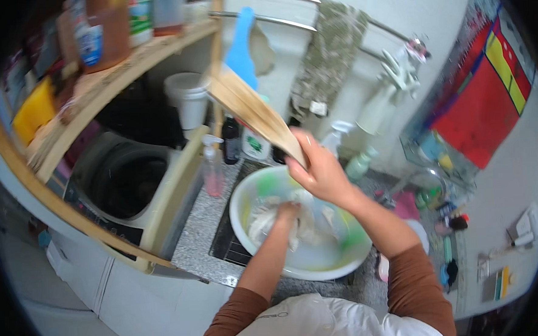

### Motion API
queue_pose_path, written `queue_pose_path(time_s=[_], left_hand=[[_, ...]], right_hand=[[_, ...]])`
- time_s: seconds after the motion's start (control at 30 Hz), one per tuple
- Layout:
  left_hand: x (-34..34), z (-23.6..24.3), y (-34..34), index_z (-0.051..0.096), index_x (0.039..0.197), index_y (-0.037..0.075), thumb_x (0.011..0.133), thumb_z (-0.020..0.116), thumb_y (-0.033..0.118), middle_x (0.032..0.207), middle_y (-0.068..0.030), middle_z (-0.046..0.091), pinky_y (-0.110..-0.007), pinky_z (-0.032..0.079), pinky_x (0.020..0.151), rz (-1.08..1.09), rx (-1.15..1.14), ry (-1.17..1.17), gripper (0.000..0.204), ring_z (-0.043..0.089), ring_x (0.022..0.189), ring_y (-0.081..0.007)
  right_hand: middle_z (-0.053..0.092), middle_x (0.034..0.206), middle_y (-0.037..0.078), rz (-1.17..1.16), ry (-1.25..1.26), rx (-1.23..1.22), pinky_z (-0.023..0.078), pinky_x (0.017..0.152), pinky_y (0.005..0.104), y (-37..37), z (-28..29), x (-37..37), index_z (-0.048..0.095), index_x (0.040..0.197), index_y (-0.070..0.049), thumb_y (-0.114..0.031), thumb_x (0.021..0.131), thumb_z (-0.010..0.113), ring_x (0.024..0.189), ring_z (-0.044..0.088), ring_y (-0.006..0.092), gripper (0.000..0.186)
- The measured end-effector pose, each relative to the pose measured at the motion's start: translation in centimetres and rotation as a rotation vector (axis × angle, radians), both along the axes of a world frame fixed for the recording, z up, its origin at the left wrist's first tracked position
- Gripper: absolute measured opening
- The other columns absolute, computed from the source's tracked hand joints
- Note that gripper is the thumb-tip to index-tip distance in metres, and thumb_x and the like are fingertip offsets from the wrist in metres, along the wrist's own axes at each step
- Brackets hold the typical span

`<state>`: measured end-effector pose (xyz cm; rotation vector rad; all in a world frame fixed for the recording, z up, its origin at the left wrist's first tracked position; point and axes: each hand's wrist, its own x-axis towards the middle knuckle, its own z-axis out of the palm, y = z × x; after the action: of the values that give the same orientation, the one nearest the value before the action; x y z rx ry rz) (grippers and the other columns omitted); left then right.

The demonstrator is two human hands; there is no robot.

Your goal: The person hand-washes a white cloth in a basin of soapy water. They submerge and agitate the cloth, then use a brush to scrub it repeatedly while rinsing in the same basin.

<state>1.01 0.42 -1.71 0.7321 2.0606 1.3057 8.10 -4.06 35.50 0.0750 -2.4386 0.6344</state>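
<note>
My right hand (319,169) is shut on the lower end of a flat wooden paddle (254,111), raised and slanting up to the left above a white plastic basin (246,190). My left hand (287,212) is pressed down into wet white cloth (262,220) lying inside the basin; its fingers are buried in the fabric. The basin sits on a dark drain grate in a grey speckled counter (202,223).
An open top-loading washing machine (127,181) stands left of the basin. A pink pump bottle (213,168), dark bottles and spray bottles (392,88) line the back. A wooden shelf (112,73) with containers hangs overhead. A towel (327,55) drapes over a metal rail.
</note>
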Motion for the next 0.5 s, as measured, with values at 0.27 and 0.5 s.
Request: queue_pose_path(time_s=[0.27, 0.5], left_hand=[[1.0, 5.6, -2.1, 0.056, 0.110, 0.002, 0.080, 0.062, 0.009, 0.099, -0.0086, 0.061, -0.029, 0.045, 0.076, 0.281, 0.155, -0.636, 0.031, 0.057, 0.086, -0.0176], [0.9, 7.4, -2.4, 0.049, 0.121, 0.004, 0.083, 0.059, 0.008, 0.102, -0.0095, 0.059, -0.029, 0.047, 0.078, 0.092, 0.209, -0.718, 0.039, 0.058, 0.090, -0.0175]], right_hand=[[0.058, 0.093, 0.023, -0.693, -0.887, -0.150, 0.045, 0.071, 0.0481, 15.0, -28.7, 12.5, 0.038, 0.115, -0.003, -0.028, 0.086, 0.049, 0.083, 0.058, 0.0411, 0.040], [0.054, 0.100, 0.027, -0.617, -0.758, -0.181, 0.045, 0.073, 0.0496, 16.9, -36.8, 10.1, 0.019, 0.133, -0.004, -0.028, 0.087, 0.048, 0.084, 0.057, 0.0435, 0.060]])
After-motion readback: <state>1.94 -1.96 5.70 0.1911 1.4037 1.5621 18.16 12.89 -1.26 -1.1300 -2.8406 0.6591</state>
